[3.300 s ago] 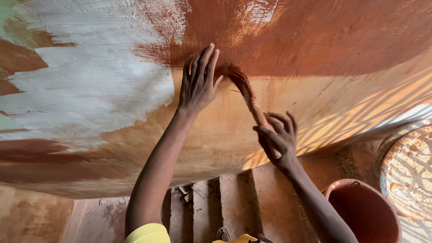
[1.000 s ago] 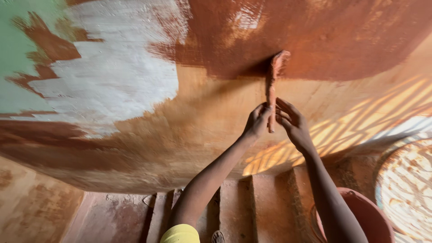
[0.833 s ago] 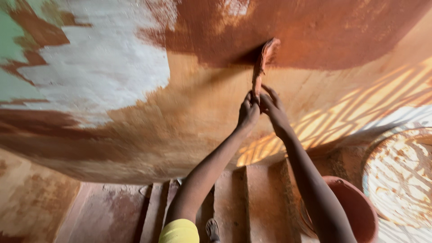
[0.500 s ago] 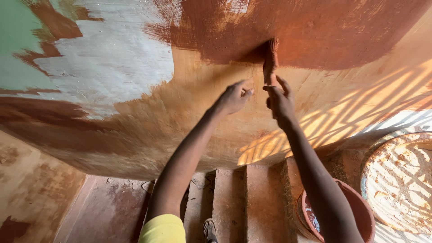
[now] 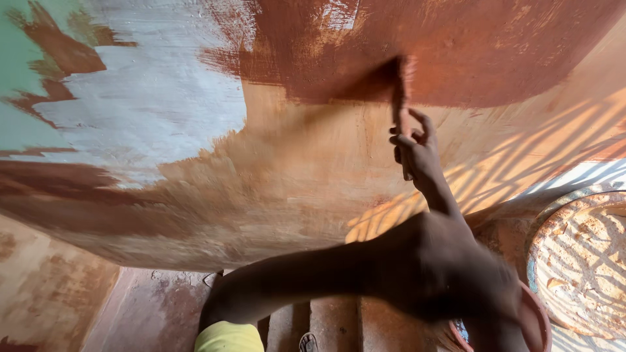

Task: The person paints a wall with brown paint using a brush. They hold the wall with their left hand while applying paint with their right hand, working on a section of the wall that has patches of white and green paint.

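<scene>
Right hand (image 5: 417,153) is raised to the curved wall (image 5: 293,176), its fingers wrapped around the handle of a paintbrush (image 5: 401,98) whose bristles press against the lower edge of the dark rust-red painted band, up toward the wall's top edge. Left hand is not something I can pick out: that arm (image 5: 313,280) swings across low in the view as a dark blur, a yellow sleeve (image 5: 228,337) at the bottom edge, so whether it grips anything I cannot tell. Left of the brush the wall shows white undercoat with a green patch at the top left corner. Down at the bottom right sits a reddish bucket (image 5: 538,326), mostly hidden by the arm, its contents unclear. Beside it lies a round pale woven tray (image 5: 580,267), striped with sunlight.
</scene>
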